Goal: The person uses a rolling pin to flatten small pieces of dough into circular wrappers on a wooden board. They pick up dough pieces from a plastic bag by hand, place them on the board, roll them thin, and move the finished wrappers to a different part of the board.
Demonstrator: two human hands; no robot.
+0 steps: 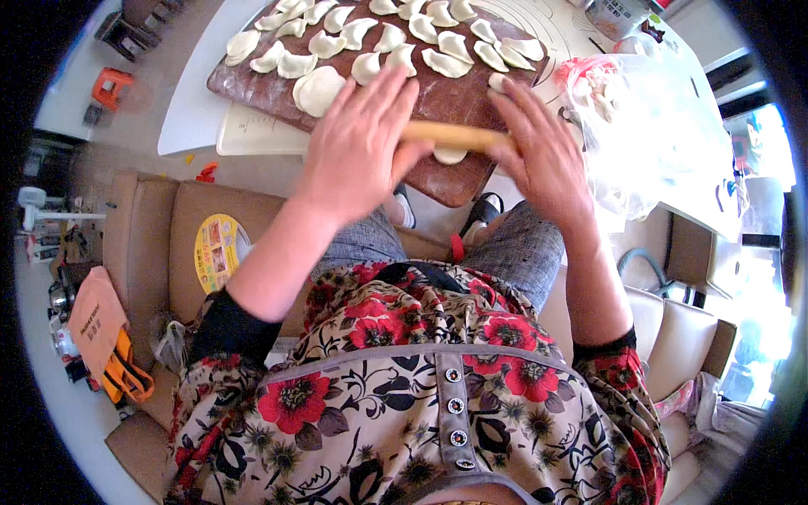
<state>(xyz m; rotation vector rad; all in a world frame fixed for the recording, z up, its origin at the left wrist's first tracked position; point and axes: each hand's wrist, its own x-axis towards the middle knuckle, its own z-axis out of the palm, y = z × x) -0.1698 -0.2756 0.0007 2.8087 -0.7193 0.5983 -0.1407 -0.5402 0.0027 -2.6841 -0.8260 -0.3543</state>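
A wooden rolling pin (456,135) lies crosswise between my hands, slightly blurred. My left hand (356,148) is over its left end, fingers stretched forward and thumb below the pin. My right hand (546,145) covers the right end in the same way. Just under the pin, a round dough wrapper (450,156) shows in part on the brown wooden board (451,101). A small stack of rolled wrappers (319,90) sits by my left fingertips. A small dough piece (497,82) is at my right fingertips. Several folded dumplings (389,38) fill the far part of the board.
On the white table, a clear plastic bag (622,126) stands right of my right hand. A container (615,16) is at the back right. The board's near corner overhangs the table edge above my knees. A brown sofa (142,233) with a yellow round fan (216,252) is at left.
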